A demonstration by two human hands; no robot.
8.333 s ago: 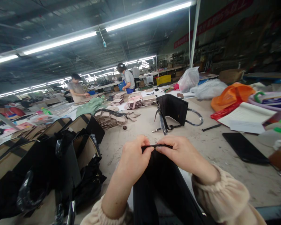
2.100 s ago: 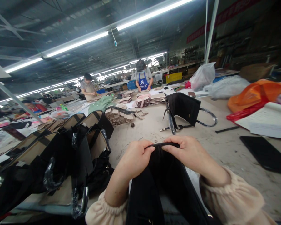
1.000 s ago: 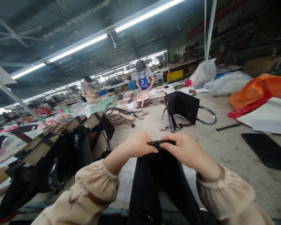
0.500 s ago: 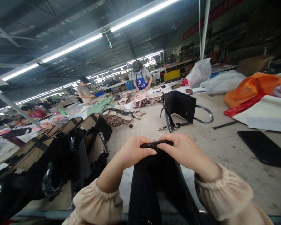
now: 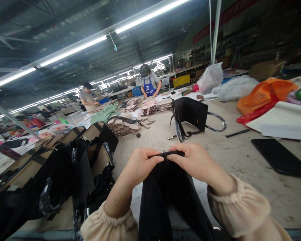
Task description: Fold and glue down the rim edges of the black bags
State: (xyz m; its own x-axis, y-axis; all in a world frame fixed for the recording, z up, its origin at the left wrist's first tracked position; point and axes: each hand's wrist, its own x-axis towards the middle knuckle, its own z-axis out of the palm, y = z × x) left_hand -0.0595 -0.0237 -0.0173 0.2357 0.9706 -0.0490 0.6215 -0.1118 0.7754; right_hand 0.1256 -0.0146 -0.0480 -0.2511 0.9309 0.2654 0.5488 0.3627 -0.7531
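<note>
Both hands pinch the far top edge of a black bag that stands at the near table edge, its long sides running down toward me. My left hand grips the edge left of centre, thumb on the near side and fingers behind. Close beside it, my right hand pinches the same edge with its thumb pressed flat. The fingers behind the edge are partly hidden. Just beyond my hands sits another black bag with a plastic-wrapped handle.
Several black bags with tan insides crowd the left. Stacked brown pieces lie beyond them. A black phone, an open notebook and an orange plastic bag are on the right. A co-worker in a blue apron stands across the table.
The view has shifted slightly, so the surroundings sit a little further left. My left hand has edged slightly along the bag's edge; both hands keep their pinch.
</note>
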